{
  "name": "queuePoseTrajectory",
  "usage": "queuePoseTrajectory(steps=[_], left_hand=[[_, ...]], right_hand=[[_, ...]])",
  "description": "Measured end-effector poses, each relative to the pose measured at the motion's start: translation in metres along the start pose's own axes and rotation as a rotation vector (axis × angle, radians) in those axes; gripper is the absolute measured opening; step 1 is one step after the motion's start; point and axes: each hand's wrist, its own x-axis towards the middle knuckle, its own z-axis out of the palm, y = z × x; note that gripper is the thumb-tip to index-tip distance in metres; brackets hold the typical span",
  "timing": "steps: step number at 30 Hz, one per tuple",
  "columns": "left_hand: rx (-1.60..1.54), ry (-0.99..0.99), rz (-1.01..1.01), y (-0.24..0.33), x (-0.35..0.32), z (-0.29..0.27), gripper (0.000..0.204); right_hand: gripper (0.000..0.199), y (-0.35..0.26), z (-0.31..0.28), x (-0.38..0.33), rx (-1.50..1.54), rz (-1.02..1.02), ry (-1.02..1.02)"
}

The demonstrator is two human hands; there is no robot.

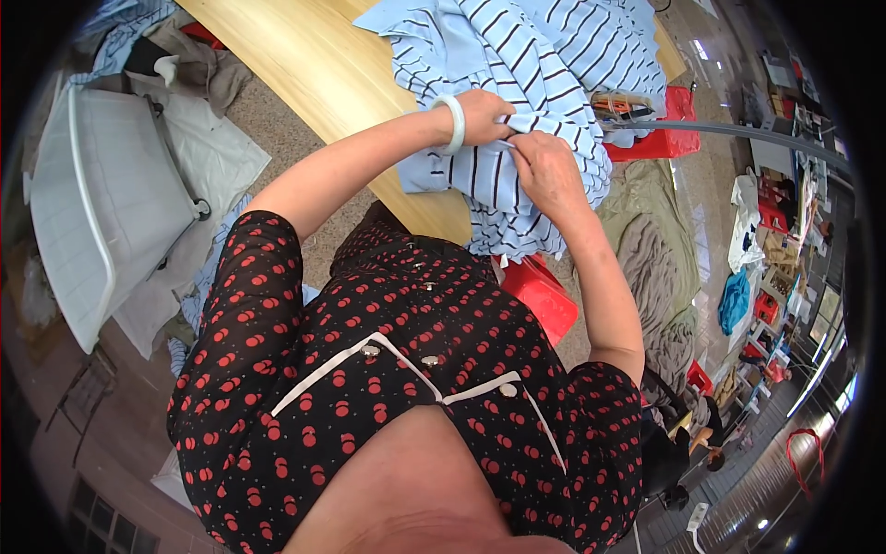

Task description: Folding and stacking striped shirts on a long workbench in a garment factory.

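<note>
Nearest you, a thin black blouse (268, 319) carries red dot motifs and white piping. Beyond it, your two hands meet over the smooth, striped cloth (480, 175). Your left hand (484, 117), below one pale, round, glossy bangle (454, 126), has its fingers bent inward with their tips on the fabric. Your right hand (552, 174) has thumb and forefinger drawn together, pinching a fold right beside the left fingertips. The striped cloth is light blue with dark and white stripes; it lies bunched in soft folds on the table (295, 65), spilling over the near edge. The table is flat, straight-edged, pale wood grain. Of red plastic containers, two show near it: one below the near edge (543, 300), one to the right (683, 138). Farther off stand one white, smooth-walled tub (120, 175) at left and a wrinkled brownish cloth heap (651, 268) at right.
</note>
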Motion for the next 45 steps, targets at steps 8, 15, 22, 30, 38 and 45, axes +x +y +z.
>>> queuePoseTrajectory(steps=[8, 15, 22, 30, 38, 45], left_hand=[[-0.286, -0.074, -0.169, 0.023, 0.006, -0.029, 0.029], [-0.439, -0.071, -0.201, 0.023, 0.004, -0.020, 0.029], [-0.464, -0.114, -0.239, 0.019, 0.002, -0.018, 0.026], [-0.197, 0.047, -0.017, 0.031, -0.005, -0.013, 0.024], [0.099, 0.066, 0.018, 0.036, -0.012, -0.004, 0.022], [0.194, 0.151, 0.021, 0.035, -0.013, 0.007, 0.014]], right_hand=[[0.011, -0.007, -0.012, 0.005, 0.147, 0.045, 0.223], [0.012, -0.009, -0.012, 0.002, 0.245, 0.244, 0.191], [0.013, -0.011, -0.010, 0.001, 0.150, 0.247, 0.242], [0.014, -0.009, -0.007, -0.003, -0.079, 0.161, 0.301], [0.012, -0.006, -0.003, -0.003, -0.178, 0.117, 0.224], [0.008, 0.000, 0.000, -0.001, -0.181, 0.073, 0.192]])
